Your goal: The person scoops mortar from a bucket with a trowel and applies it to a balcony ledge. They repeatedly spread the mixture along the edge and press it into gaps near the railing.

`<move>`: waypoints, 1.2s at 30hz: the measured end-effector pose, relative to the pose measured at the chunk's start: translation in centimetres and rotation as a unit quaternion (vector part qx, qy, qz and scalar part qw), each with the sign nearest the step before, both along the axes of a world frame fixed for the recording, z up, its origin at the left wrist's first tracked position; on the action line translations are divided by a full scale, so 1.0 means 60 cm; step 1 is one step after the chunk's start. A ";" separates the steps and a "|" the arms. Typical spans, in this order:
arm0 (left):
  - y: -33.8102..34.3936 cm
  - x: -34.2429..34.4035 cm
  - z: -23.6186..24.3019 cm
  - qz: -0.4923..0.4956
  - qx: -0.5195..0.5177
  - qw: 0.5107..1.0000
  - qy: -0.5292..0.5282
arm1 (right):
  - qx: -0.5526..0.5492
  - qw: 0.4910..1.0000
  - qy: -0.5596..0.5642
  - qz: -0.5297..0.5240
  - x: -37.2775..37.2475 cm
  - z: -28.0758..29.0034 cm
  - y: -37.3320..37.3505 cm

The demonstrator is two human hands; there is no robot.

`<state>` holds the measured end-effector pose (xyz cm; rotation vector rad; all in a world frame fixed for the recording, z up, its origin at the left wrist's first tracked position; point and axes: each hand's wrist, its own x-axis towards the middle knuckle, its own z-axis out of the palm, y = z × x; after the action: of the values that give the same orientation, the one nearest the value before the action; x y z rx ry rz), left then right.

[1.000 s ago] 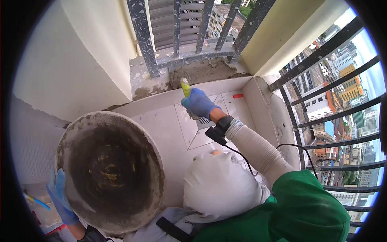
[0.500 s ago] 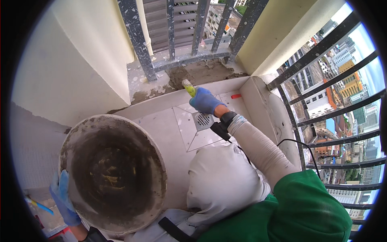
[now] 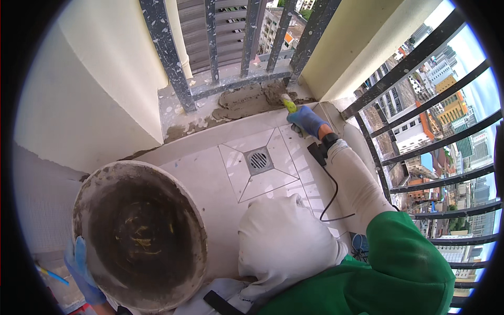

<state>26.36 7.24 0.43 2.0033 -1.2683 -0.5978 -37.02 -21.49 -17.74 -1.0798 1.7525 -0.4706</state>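
My right hand (image 3: 308, 122), in a blue glove, is closed round a tool with a yellow-green handle (image 3: 288, 103) and a whitish end. It reaches over the tiled floor to the wet grey mortar (image 3: 247, 102) spread on the ledge under the railing. I cannot make out the tool's working part. My left hand (image 3: 83, 270), also blue-gloved, grips the side of a large round bucket (image 3: 198, 231) at the lower left. The bucket is tilted so its dark, mortar-stained inside shows. My left fingers lie along its outer wall, with the thumb side hidden.
A square floor drain (image 3: 258, 160) sits among the white tiles. Dark metal railings (image 3: 310, 37) rise behind the ledge, and more bars (image 3: 420, 110) run down the right. A cream wall (image 3: 94, 89) stands left. White cloth (image 3: 289, 236) covers a rounded form in front of me.
My right hand has moved right along the ledge with the tool. The mortar now lies in a longer smear. The drain shows fully; my left hand remains on the bucket.
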 end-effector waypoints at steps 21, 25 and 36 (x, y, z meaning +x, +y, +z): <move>0.006 0.066 -0.049 -0.030 -0.057 0.997 0.051 | -0.020 0.999 -0.040 -0.012 0.065 -0.005 0.043; 0.010 0.093 -0.054 -0.069 -0.046 0.996 0.040 | -0.033 0.998 -0.050 -0.034 0.131 -0.012 0.046; 0.041 0.143 -0.091 -0.213 -0.124 0.906 -0.345 | -0.070 0.995 -0.052 0.037 0.289 -0.033 0.061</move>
<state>34.92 9.68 -5.04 1.7759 -2.1159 0.1282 -19.69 -17.81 -19.70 -1.1932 1.6006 -0.5997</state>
